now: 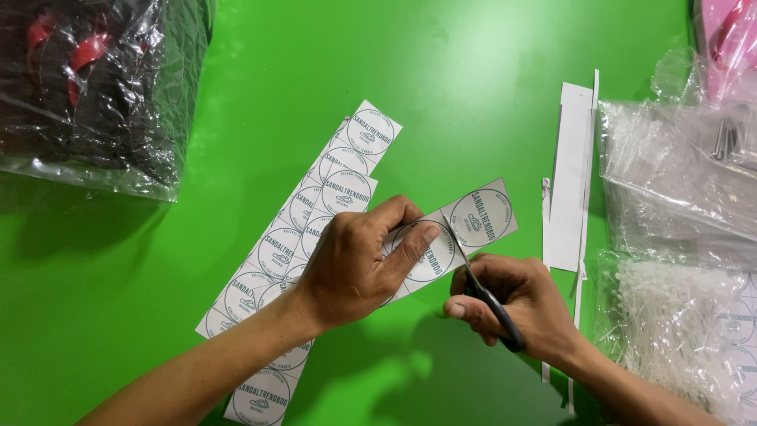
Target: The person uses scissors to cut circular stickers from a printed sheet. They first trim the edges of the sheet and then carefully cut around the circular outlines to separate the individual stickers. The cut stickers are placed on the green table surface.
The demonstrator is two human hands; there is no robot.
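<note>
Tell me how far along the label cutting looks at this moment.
Done: white trimmed offcuts lie to the right. In hand: the left hand holds a short strip of round labels while the right hand works scissors between two circles. Left: several uncut label strips lie under the left forearm.

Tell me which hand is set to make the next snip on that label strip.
Right. The right hand grips the scissors, blades at the label strip between two round labels. The left hand pinches the strip and steadies it.
</note>
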